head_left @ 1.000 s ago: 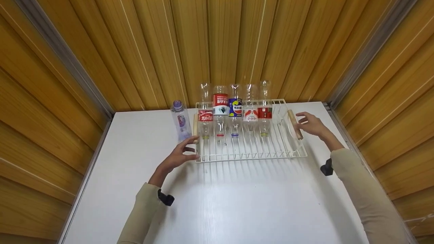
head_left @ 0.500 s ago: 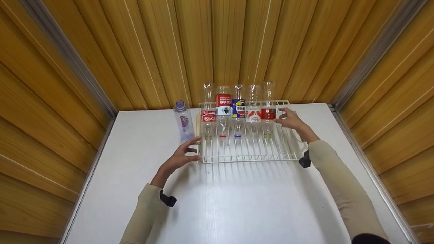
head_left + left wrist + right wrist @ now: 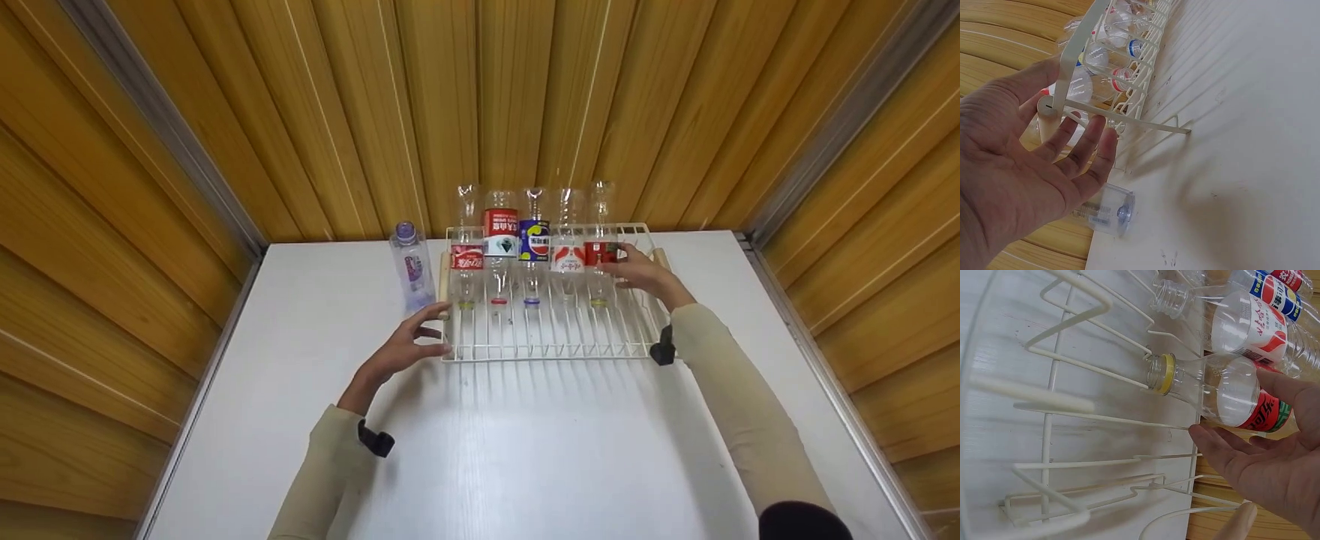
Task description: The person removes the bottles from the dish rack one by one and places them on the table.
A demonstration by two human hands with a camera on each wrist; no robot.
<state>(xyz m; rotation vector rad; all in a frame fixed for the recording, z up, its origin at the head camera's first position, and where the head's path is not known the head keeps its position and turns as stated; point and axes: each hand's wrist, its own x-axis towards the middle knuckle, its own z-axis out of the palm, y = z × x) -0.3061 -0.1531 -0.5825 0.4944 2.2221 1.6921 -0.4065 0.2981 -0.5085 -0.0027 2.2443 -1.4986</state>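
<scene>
In the head view my right hand [image 3: 646, 274] holds the rightmost clear plastic bottle [image 3: 1238, 391], with its red label and yellow neck ring. The thumb lies over the label; the fingers are along the other side. This bottle stands neck-down in the white wire dish rack [image 3: 551, 356]. At the rack's left side my left hand [image 3: 401, 345] touches the frame near the wooden handle [image 3: 444, 274], thumb and fingers spread. Beside that handle stands an upright bottle with a purple neck ring [image 3: 411, 266].
Several more empty bottles stand neck-down in a row, among them a blue-labelled Pepsi bottle [image 3: 534, 241] and a red-and-white-labelled one [image 3: 568, 259]. A second wooden handle [image 3: 661, 259] is on the rack's right. Wood-pattern panels [image 3: 480, 97] rise behind the white table [image 3: 525, 450].
My right hand has moved left from beside the right handle to the rightmost bottle. My left hand stays at the rack's left side. The head view has shifted slightly.
</scene>
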